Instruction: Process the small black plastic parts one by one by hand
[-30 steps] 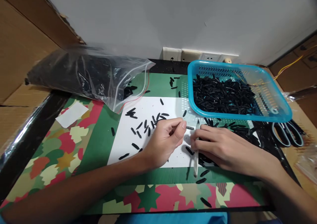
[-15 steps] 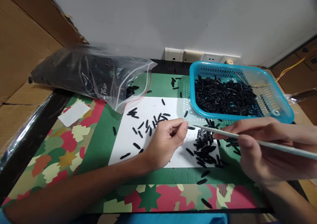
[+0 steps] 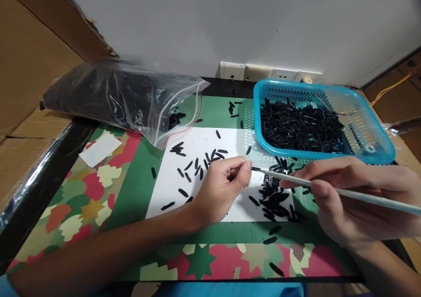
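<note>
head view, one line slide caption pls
Left hand pinching a small black piece, right hand holding a pale stick, its tip at the piece, blue basket beyond them.

Left fingers (image 3: 244,174) in a pinch, right fingers (image 3: 315,169) in pen-grip

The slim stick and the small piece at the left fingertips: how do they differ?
The slim stick is pale; the small piece is black. The stick is long, while the piece is short. The right hand holds the stick, whereas the left hand pinches the piece. Both are narrow.
</note>
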The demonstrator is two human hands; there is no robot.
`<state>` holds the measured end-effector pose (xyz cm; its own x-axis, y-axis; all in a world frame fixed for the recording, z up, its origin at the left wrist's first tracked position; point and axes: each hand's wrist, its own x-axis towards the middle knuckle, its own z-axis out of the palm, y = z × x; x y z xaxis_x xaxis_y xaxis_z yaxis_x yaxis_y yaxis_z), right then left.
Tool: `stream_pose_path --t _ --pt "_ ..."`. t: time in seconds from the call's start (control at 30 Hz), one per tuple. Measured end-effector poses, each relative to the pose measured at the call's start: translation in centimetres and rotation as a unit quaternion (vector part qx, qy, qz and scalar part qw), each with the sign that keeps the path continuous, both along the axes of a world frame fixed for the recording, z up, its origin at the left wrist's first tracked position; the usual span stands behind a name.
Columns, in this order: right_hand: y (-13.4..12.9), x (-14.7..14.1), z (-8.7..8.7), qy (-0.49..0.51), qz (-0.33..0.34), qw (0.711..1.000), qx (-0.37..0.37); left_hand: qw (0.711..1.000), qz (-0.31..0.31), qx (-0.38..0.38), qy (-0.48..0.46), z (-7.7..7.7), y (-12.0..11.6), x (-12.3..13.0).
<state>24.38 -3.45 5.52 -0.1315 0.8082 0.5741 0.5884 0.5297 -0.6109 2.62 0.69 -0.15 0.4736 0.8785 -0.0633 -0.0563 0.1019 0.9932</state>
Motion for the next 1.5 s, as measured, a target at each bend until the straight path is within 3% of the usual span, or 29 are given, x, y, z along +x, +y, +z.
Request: stream_pose_path --t 0.17,0.4,0.57,0.83,1.13,1.33,1.5 --pt "-0.1 0.4 -0.4 -0.087 0.01 0.996 0.002 0.996 0.013 0.067 0.055 0.4 -0.3 -0.1" --pt "0.1 0.0 -1.6 -0.057 0.056 0.997 0.023 0.986 0.023 0.144 0.077 0.3 -0.7 -0.2" --pt "0.2 -0.5 -2.0 -0.092 0.066 0.992 0.057 0.985 0.026 0.15 0.078 -0.1 -0.7 -0.2" --pt "0.4 -1.0 -4.4 -0.091 0.103 0.985 0.109 0.985 0.032 0.153 0.072 0.3 -0.6 -0.1" --pt "0.6 -0.9 -4.1 -0.149 0.123 0.976 0.095 0.99 0.028 0.126 0.053 0.2 -0.4 0.0" --pt "0.3 -1.4 -4.3 -0.141 0.054 0.982 0.117 0.997 0.033 0.056 0.027 0.2 -0.3 -0.1" --pt "0.1 -1.2 -2.9 -0.105 0.001 0.994 0.024 0.999 0.038 0.003 -0.033 0.0 -0.2 -0.3"
